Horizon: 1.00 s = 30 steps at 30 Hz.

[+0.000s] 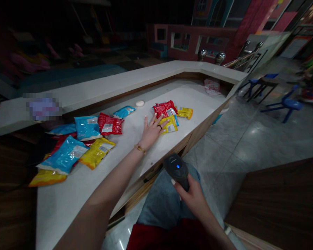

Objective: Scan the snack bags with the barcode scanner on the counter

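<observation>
Yellow packet [172, 124] lies partly under outstretched left hand [151, 132].

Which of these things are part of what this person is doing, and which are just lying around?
In use:
- handheld scanner, in the right hand
- red packet and yellow packet, at the left hand
- probably the heap of similar packets

Seemingly just there:
- white rounded object
- blue chair

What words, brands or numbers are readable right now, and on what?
None are legible.
White labels on the packets: too small.
Handheld scanner, right hand: pale marking, too small.
White item with red marks, far end: blurred.
Purple item, left: pixelated.
</observation>
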{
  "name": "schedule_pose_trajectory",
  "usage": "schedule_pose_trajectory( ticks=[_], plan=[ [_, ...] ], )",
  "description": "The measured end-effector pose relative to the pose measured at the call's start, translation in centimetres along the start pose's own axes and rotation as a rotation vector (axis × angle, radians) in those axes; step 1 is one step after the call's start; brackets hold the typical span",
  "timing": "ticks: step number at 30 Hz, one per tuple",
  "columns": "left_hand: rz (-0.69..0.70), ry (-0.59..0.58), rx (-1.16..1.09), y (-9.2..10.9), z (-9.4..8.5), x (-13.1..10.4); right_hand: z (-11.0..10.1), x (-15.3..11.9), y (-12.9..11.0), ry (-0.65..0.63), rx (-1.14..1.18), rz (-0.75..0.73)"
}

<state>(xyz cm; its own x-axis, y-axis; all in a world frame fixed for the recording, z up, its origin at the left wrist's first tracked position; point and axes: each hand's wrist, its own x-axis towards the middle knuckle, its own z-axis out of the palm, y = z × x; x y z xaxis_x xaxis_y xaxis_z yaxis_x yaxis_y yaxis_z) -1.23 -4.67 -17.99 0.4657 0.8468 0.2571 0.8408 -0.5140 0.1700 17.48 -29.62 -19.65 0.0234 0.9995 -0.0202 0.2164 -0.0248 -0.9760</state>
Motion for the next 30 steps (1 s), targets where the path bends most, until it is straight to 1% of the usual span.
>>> schedule_pose_trajectory(
  ticks=[4,7,11,13,15,18,20,22,24,25,27,30],
  plan=[
    [-0.021,0.021,0.032,-1.0,0.4,1.7,0.0,0.5,-0.3,-0.013,-0.007,0.016],
    [-0.049,0.013,0.038,-1.0,0.1,2.3,0.2,0.7,-0.3,-0.013,-0.013,0.005],
    [-0.095,0.032,0.017,-0.8,-0.4,1.1,0.4,0.8,0.1,-0.016,0.001,0.012],
    [-0.165,0.067,0.021,-1.5,-0.9,0.2,0.5,0.8,0.2,-0.023,-0.005,0.022],
    [-0.282,0.115,0.049,-3.2,-1.6,-0.4,0.6,0.8,0.2,-0.021,-0.021,0.019],
    [-0.481,0.136,0.123,-7.1,-2.9,-0.3,0.6,1.0,0.0,-0.033,-0.03,0.016],
    [-0.57,0.093,0.173,-10.2,-3.8,0.2,0.7,1.2,-0.1,-0.036,-0.036,0.022],
    [-0.614,0.034,0.211,-13.0,-4.5,0.8,0.7,1.3,-0.2,-0.031,-0.048,0.029],
    [-0.641,-0.038,0.237,-15.2,-4.9,1.3,0.8,1.4,-0.1,-0.027,-0.052,0.036],
    [-0.651,-0.075,0.245,-16.0,-5.0,1.5,0.8,1.4,-0.1,-0.025,-0.052,0.039],
    [-0.658,-0.131,0.257,-16.8,-5.0,1.8,0.8,1.3,0.0,-0.023,-0.052,0.046],
    [-0.631,-0.139,0.273,-16.4,-4.8,2.1,0.9,1.2,-0.1,-0.02,-0.044,0.056]
  ],
)
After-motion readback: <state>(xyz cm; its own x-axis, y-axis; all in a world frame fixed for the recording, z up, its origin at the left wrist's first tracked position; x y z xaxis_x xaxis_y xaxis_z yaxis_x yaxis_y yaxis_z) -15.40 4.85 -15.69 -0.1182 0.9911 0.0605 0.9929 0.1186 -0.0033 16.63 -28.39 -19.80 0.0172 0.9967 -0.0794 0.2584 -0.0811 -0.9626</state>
